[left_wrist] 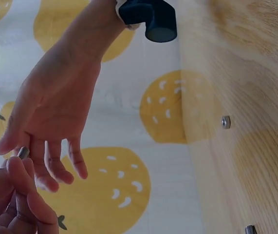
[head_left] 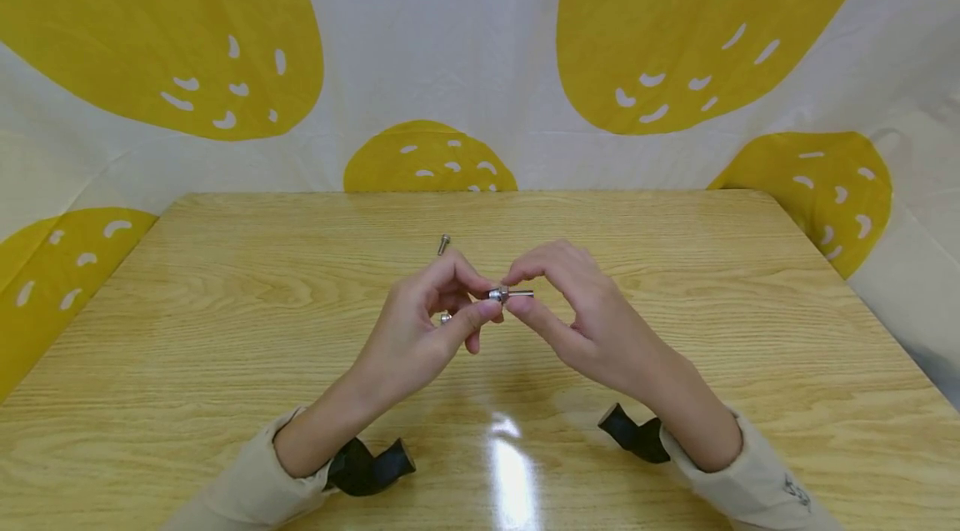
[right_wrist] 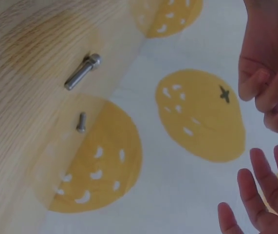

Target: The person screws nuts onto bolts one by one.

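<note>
Near the middle of the table, both hands meet at a metal bolt (head_left: 521, 293) that lies level, its threaded end pointing right. My left hand (head_left: 420, 323) pinches the bolt's head end between thumb and index finger. A hex nut (head_left: 505, 294) sits around the shank close to that end. With thumb and index fingertip, my right hand (head_left: 577, 306) grips the nut from either side. In the left wrist view the bolt's tip (left_wrist: 23, 152) shows between the two hands. The right wrist view cuts off the right thumb and index finger, while its other fingers (right_wrist: 263, 187) extend loosely.
A loose bolt (head_left: 444, 244) lies on the wooden table (head_left: 300, 264) beyond the left hand. The left wrist view shows a loose nut (left_wrist: 226, 122). In the right wrist view lie a longer bolt (right_wrist: 80, 74) and a small bolt (right_wrist: 82, 122). A patterned cloth (head_left: 442, 31) hangs behind.
</note>
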A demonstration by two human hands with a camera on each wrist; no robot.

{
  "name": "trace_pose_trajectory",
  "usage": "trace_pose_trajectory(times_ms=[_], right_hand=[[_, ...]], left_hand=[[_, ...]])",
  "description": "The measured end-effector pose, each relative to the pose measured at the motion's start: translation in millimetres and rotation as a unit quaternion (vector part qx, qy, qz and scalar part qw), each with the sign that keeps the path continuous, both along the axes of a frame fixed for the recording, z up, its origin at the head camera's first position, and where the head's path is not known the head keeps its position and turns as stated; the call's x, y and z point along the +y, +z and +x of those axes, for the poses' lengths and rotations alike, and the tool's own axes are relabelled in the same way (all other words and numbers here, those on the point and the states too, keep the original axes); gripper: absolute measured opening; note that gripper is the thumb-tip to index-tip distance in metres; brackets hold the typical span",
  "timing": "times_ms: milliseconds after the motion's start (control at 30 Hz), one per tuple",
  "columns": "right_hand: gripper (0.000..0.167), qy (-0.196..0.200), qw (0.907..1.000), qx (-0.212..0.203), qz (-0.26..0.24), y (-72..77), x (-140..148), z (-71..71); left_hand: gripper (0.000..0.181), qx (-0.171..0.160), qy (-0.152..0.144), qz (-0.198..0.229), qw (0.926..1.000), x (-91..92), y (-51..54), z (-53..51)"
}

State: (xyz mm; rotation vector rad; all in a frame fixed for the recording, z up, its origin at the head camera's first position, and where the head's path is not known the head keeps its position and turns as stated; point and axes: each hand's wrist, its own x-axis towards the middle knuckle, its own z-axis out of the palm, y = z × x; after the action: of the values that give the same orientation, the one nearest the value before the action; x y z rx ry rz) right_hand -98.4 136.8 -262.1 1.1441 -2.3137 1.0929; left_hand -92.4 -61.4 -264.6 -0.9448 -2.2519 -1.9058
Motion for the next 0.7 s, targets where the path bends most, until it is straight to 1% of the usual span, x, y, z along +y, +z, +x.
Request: trace_pose_trajectory(times_ms=[67,133,233,333,500,700], right_hand=[[0.024,0.009,0.9999,-0.001,-0.005,2.1,0.5,0.7],[0.028,0.020,0.9996,0.016,-0.013,2.6,0.3,0.3],[0.026,0.033,0.9985,0.040,-0.020,3.2,-1.0,-0.8],[0.021,0.037,0.9977,0.052,-0.024,3.2,-1.9,-1.4],[0.019,0.032,0.9982,0.047,-0.020,1.9,-1.9,-1.4],[0.015,0.030,0.9990,0.031,-0.006,0.6,-1.7,-1.2]], left_hand=[[0.009,0.000,0.003,-0.001,1.0000,-0.3,0.1,0.1],[0.009,-0.001,0.005,-0.001,1.0000,-0.5,0.5,0.1],[0.009,0.000,0.002,0.000,1.0000,-0.5,0.6,0.0],[0.009,0.001,-0.003,0.002,1.0000,-0.4,0.0,-0.2],[0.009,-0.001,-0.003,0.001,1.0000,-0.6,0.3,0.4],[0.009,-0.002,-0.004,0.001,1.0000,-0.5,0.4,0.7]])
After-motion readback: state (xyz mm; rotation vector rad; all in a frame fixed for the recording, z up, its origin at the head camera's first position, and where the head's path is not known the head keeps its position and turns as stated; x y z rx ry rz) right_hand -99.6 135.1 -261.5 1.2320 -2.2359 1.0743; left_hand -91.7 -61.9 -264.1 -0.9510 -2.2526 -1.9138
